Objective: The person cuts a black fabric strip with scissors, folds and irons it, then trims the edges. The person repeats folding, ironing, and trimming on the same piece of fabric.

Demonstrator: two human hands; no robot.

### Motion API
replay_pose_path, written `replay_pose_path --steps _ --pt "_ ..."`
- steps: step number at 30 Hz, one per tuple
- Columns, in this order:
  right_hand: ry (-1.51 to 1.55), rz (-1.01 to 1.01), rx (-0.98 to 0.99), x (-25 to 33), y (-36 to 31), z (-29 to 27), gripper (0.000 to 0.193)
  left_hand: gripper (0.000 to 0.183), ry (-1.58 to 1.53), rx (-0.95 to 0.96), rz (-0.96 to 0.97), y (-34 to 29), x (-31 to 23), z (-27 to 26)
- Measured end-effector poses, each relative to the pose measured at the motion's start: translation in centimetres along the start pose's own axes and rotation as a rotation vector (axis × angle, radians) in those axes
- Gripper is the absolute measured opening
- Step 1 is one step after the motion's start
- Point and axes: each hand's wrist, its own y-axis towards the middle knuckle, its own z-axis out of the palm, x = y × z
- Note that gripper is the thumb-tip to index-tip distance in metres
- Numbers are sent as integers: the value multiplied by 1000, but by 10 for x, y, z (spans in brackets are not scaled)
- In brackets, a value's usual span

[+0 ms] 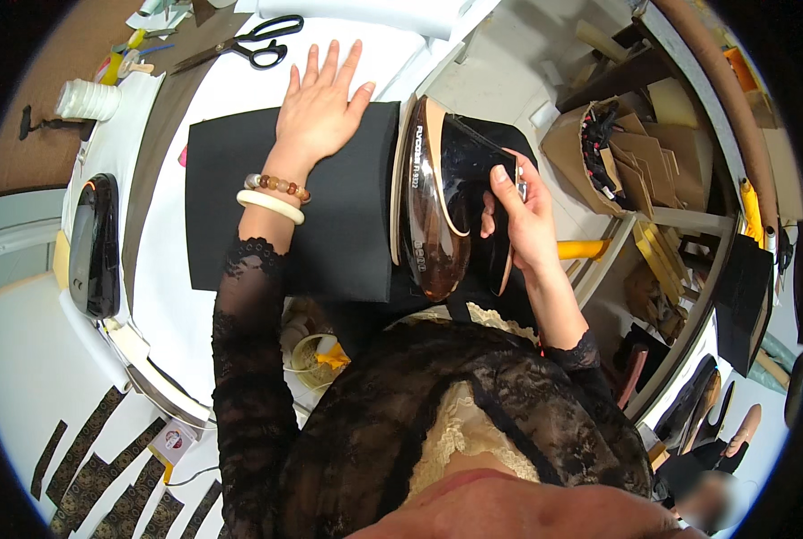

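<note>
My left hand (322,106) lies flat with fingers spread, partly on a black rectangular sheet (329,216) and partly on the white table covering beyond it. A beaded bracelet and a pale bangle circle that wrist. To the right, my right hand (527,216) is wrapped around the handle of a dark brown clothes iron (428,225) with a tan trim. The iron is tilted, its soleplate edge along the sheet's right side. Whether the soleplate touches the sheet, I cannot tell. More black material shows behind the iron.
Black-handled scissors (253,45) lie beyond my left hand. A white thread spool (88,101) stands at the left, above a dark glossy device (96,247). Cardboard boxes (581,157) fill the right-hand side, near a shelf frame. Patterned strips (100,476) lie at lower left.
</note>
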Motion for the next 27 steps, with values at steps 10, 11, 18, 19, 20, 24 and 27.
replay_pose_path --steps 10,11,18,19,20,24,27 --pt "-130 21 42 3 33 0 34 58 71 -21 35 -1 0 4" --pt "-155 27 50 4 39 -3 34 57 67 -28 45 0 0 4" --pt "-248 22 22 10 34 5 35 52 62 -45 73 0 -1 1" --pt "-249 16 29 11 43 4 35 52 75 -38 75 0 0 1" --pt "-249 10 37 13 48 4 35 52 88 -31 77 1 -1 1" --pt "-340 -7 31 11 35 5 36 51 70 -39 74 -1 0 2" --pt "-363 -29 20 15 48 6 37 51 76 -57 89 0 0 3"
